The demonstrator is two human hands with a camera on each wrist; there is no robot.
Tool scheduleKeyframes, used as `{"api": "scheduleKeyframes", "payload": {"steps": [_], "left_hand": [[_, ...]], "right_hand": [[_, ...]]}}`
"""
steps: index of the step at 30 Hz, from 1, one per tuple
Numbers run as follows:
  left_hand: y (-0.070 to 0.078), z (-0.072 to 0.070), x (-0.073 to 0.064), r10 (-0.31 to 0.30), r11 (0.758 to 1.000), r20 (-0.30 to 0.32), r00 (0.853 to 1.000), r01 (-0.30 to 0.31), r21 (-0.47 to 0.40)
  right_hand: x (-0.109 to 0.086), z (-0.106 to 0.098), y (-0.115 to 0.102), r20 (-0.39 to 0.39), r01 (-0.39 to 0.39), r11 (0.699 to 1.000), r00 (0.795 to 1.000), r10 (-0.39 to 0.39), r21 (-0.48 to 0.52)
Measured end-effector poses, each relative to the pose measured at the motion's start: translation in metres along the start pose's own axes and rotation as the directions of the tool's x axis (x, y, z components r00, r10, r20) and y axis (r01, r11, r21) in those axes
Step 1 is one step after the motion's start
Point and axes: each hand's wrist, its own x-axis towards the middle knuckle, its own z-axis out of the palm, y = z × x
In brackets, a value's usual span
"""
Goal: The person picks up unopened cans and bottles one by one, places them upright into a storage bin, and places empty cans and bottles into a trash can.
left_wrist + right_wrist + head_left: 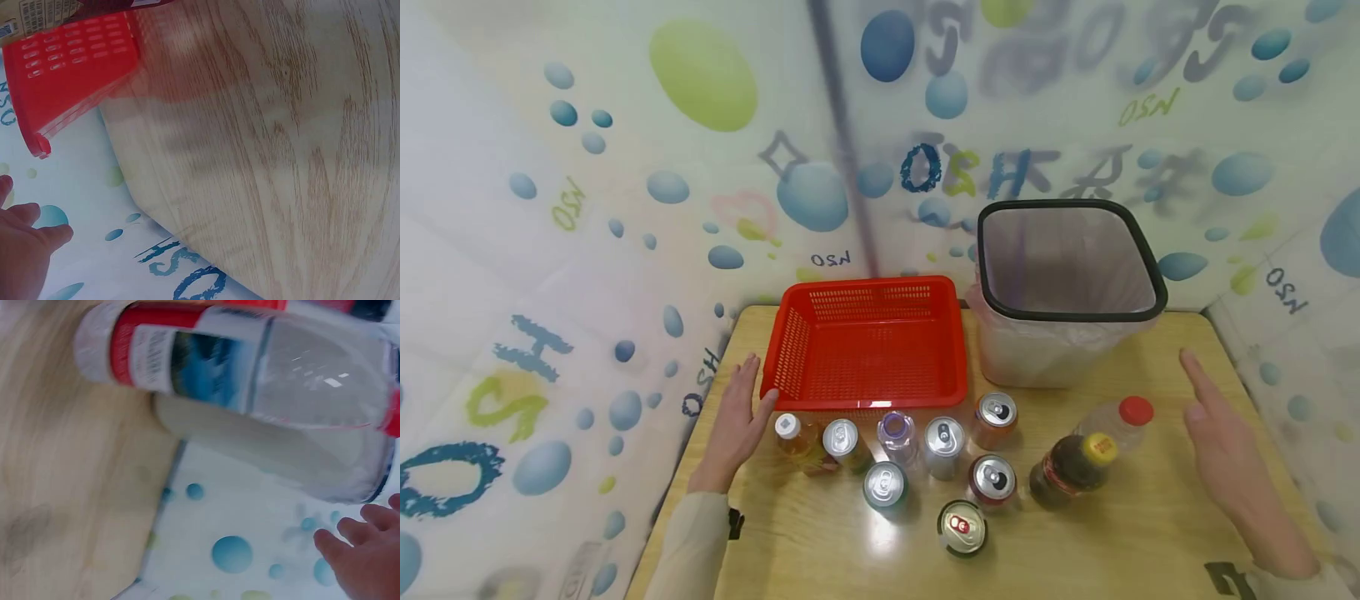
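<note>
My left hand (736,427) is by the left front corner of the red basket (865,402), its fingers extended and holding nothing. My right hand (1228,454) is to the right of the bottles, also holding nothing. Closest to it are a clear bottle with a red cap (1137,411) and a cola bottle with a yellow cap (1067,468). Before the basket stand a white-capped amber drink bottle (797,437), a clear bottle with a purple neck (898,437) and several drink cans, among them a green-rimmed can (962,528) at the front.
A black-rimmed waste bin (1037,350) lined with a clear bag stands at the back right, right of the basket. Everything rests on a wooden table (820,554). Behind and beside it hangs a white curtain (700,208) printed with blue and green spots.
</note>
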Motion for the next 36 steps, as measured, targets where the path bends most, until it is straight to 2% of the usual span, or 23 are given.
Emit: {"api": "scheduleKeyframes", "payload": {"steps": [4,5,7,8,10,12,14,15,17,18,19,21,22,25,26,29,30,34,36], "left_hand": [[-0.003,0.003,0.003,-0.022,1.0,0.026,0.999,0.022,-0.006],[-0.003,0.005,0.004,-0.023,1.0,0.034,0.999,0.023,-0.002],[-0.005,0.008,0.006,-0.021,1.0,0.048,0.999,0.021,0.009],[-0.005,0.01,0.007,-0.016,1.0,0.054,0.998,0.015,0.017],[-0.005,0.013,0.009,-0.004,0.999,0.065,0.998,0.002,0.032],[-0.006,0.015,0.01,0.004,0.999,0.078,0.997,-0.008,0.047],[-0.007,0.016,0.01,0.006,0.998,0.094,0.996,-0.012,0.059],[-0.008,0.017,0.01,0.005,0.998,0.102,0.995,-0.012,0.065],[-0.009,0.016,0.01,-0.001,0.997,0.117,0.993,-0.008,0.075],[-0.009,0.016,0.01,-0.004,0.996,0.125,0.992,-0.006,0.083],[-0.01,0.016,0.009,-0.009,0.996,0.132,0.991,-0.003,0.09],[-0.011,0.016,0.008,-0.015,0.994,0.145,0.989,0.0,0.106],[-0.011,0.017,0.008,-0.017,0.993,0.152,0.988,0.0,0.114],[-0.012,0.018,0.007,-0.024,0.99,0.158,0.987,0.002,0.138],[-0.012,0.019,0.007,-0.028,0.99,0.159,0.987,0.005,0.143],[-0.011,0.019,0.006,-0.04,0.988,0.151,0.988,0.016,0.155],[-0.011,0.019,0.006,-0.042,0.987,0.15,0.988,0.018,0.159],[-0.01,0.02,0.007,-0.047,0.986,0.151,0.987,0.021,0.167],[-0.01,0.021,0.008,-0.044,0.986,0.155,0.987,0.017,0.168]], "right_hand": [[-0.001,-0.001,-0.021,-0.021,-0.004,0.993,1.0,0.007,0.114],[-0.001,0.0,-0.025,-0.044,0.021,0.987,0.999,-0.014,0.162],[-0.001,0.004,-0.032,-0.109,0.15,0.961,0.986,-0.128,0.232],[0.0,0.005,-0.035,-0.14,0.221,0.935,0.972,-0.188,0.277],[0.001,0.009,-0.04,-0.195,0.356,0.86,0.933,-0.303,0.366],[0.003,0.013,-0.046,-0.235,0.467,0.751,0.884,-0.404,0.466],[0.004,0.016,-0.056,-0.241,0.494,0.652,0.864,-0.442,0.575],[0.005,0.018,-0.061,-0.238,0.502,0.618,0.855,-0.461,0.605],[0.005,0.022,-0.068,-0.227,0.515,0.577,0.837,-0.498,0.634],[0.005,0.025,-0.07,-0.217,0.522,0.576,0.829,-0.515,0.629],[0.004,0.027,-0.071,-0.202,0.524,0.592,0.828,-0.524,0.612],[0.001,0.032,-0.07,-0.157,0.519,0.686,0.84,-0.519,0.511],[-0.002,0.033,-0.069,-0.128,0.506,0.741,0.853,-0.506,0.44],[-0.008,0.04,-0.063,-0.053,0.474,0.832,0.875,-0.48,0.29],[-0.01,0.043,-0.062,-0.027,0.457,0.851,0.884,-0.467,0.258],[-0.013,0.051,-0.059,0.021,0.425,0.863,0.894,-0.447,0.274],[-0.015,0.054,-0.059,0.036,0.401,0.874,0.904,-0.426,0.273],[-0.021,0.065,-0.059,0.082,0.236,0.947,0.962,-0.259,0.219],[-0.023,0.069,-0.058,0.091,0.142,0.972,0.983,-0.161,0.19]]}}
